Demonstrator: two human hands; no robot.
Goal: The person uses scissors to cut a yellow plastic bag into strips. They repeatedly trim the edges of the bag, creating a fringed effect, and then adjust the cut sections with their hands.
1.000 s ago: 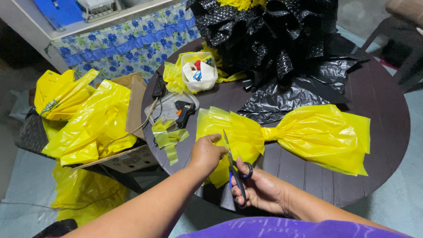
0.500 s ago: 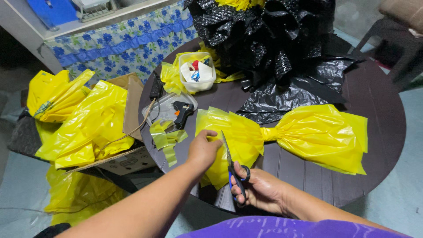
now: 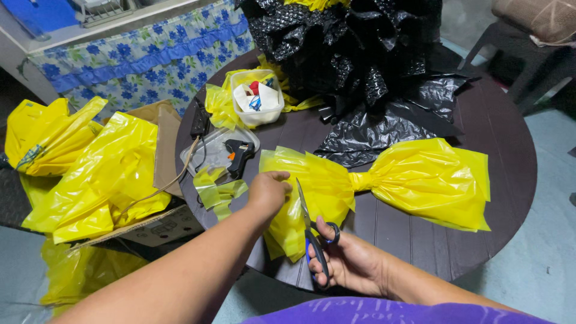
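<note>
Trimming the near wing of a yellow plastic bow (image 3: 384, 180) at a round dark table (image 3: 510, 156).

Left hand (image 3: 267, 193) is pressing down and pinching the bow's left wing, fingers curled onto the plastic, seemingly to be keeping the thin film taut and flat for the blades. Right hand (image 3: 348, 258) is gripping the blue-handled scissors (image 3: 311, 231), thumb through one loop and fingers wrapped round the other; blades are pointing away from the person and lying along the film beside the left hand. Bow is lying across the table's near half, cinched at its middle, right wing spread free. Cut yellow strips (image 3: 219, 191) are lying just left of the hand. Glue gun (image 3: 238, 153) is resting on a clear tray (image 3: 210, 157) nearby. Black plastic ruffle (image 3: 360, 54) is piled at the far side. Yellow bags (image 3: 96, 174) are heaped on a cardboard box (image 3: 162, 225) off the table's left.
</note>
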